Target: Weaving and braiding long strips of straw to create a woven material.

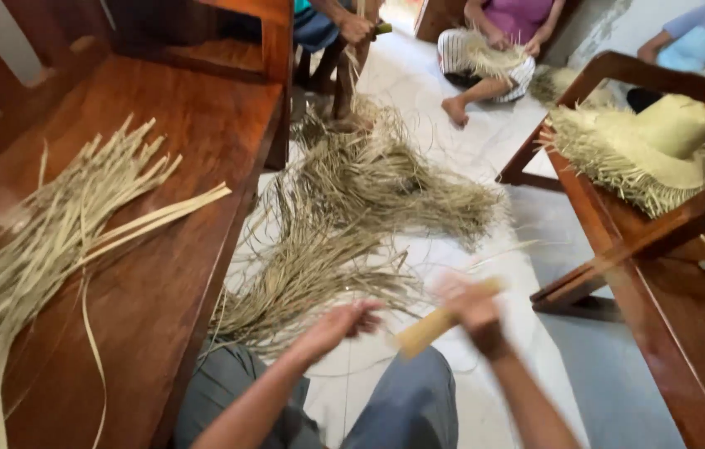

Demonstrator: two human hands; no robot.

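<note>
My right hand (470, 306) grips a pale yellow strip of palm leaf (434, 326) that slants down to the left above my knee; the hand is blurred by motion. A little to the left, my left hand (342, 324) has its fingers curled, close to the strip's lower end. Whether it pinches a thin fibre I cannot tell. Below both hands lie my knees in grey trousers (406, 407). A heap of dry shredded straw (344, 224) covers the white floor in front of me.
A wooden bench (194, 166) at my left carries a bundle of long pale leaf strips (44, 241). On the wooden bench at the right (660, 266) rests an unfinished straw hat (648, 150). Other people sit at the far end handling straw (485, 58).
</note>
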